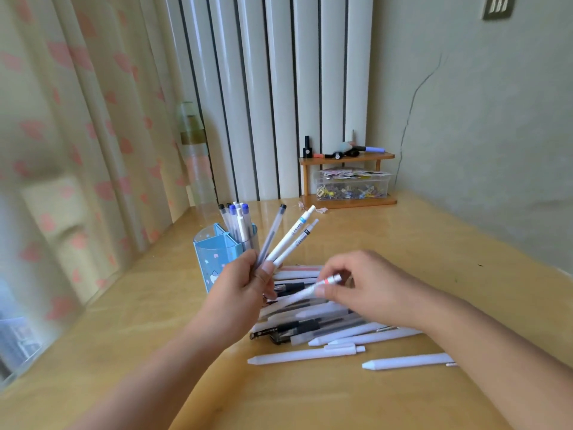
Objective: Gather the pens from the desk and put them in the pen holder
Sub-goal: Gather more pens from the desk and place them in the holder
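Three pens (pixel 286 235) are fanned in the clenched left hand (pixel 248 282). A white pen (pixel 305 291) is pinched by the right hand (pixel 362 282) over the pile (pixel 325 324) on the worktop (pixel 403 243). Light, stiff, probably slick barrels; mid-barrel grip is judged best. The pen holder (pixel 221 252) stands just behind.

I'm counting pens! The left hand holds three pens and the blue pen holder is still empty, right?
Not quite. The head view shows the blue pen holder already has several pens standing in it. The left hand does hold three pens.

Left grip (pixel 248 276) and right grip (pixel 356 279) both closed
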